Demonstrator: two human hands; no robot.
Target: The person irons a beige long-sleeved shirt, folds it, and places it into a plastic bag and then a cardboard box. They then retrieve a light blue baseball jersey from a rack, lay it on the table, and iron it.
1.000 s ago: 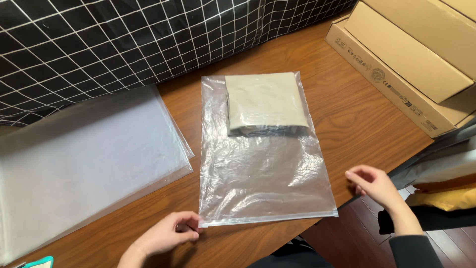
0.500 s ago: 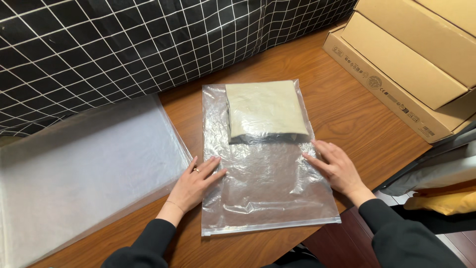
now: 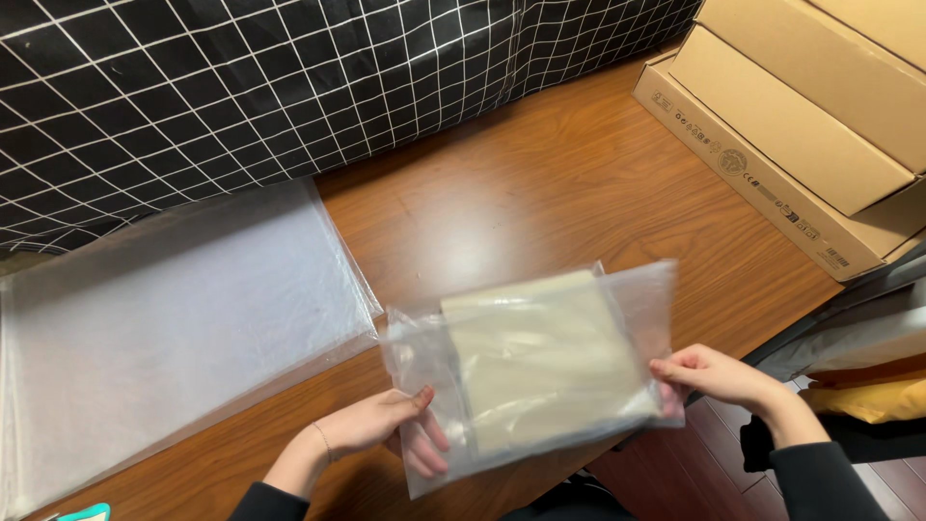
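Both hands pinch a clear plastic bag with a folded pale cloth inside, held just above the near table edge.

Left hand grips the bag's lower left side, thumb on top and fingers underneath; right hand pinches the right edge. Half a second ago the bag lay flat and full length on the wooden table with both palms pressing it; now it is lifted and doubled over the cloth, so the packing looks nearly wrapped. Left of it lies a stack of empty clear bags. Farther off are cardboard boxes and a black grid-patterned cloth.
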